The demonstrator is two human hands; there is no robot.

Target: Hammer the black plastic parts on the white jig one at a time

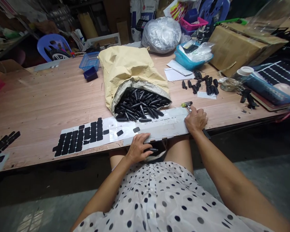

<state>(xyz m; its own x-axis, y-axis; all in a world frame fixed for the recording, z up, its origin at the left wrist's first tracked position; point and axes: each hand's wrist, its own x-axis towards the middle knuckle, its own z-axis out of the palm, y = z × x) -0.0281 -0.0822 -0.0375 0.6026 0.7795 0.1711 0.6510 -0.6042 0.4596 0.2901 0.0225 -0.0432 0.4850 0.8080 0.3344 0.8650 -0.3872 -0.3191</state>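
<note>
- The bench point(50, 96), a long wooden top, is carrying everything, and the person is sitting at its near edge.
- A tan paper sack point(128, 71) is lying on its side at the middle of the bench. Its mouth is facing the person and spilling black pieces point(140, 106) toward the hands.
- A cardboard box point(234, 45) is standing at the far right, well apart from both hands. A blue tray point(190, 59) is sitting just beside it.
- A white backing sheet point(164, 124) is lying along the near edge, just in front of the sack's mouth. Rows of black pads point(79, 138) are covering its left part, well to the left of the left hand.
- The right hand point(195, 120) is resting on the right end of the sheet. Its grip is closed in a fist around a slim tool point(187, 104), whose yellow-green end is sticking out beyond the knuckles while a dark end is showing by the wrist.
- The left hand point(139, 148) is lying over the sheet's near edge, below the sack's mouth. Its grip is curled about halfway shut, with the fingers bending down past the bench edge.
- One black piece point(153, 149) is poking out to the right from under those curled fingers, just below the bench edge and touching the fingertips.
- Loose black parts point(205, 85) are lying scattered beyond the right hand, near the tray.
</note>
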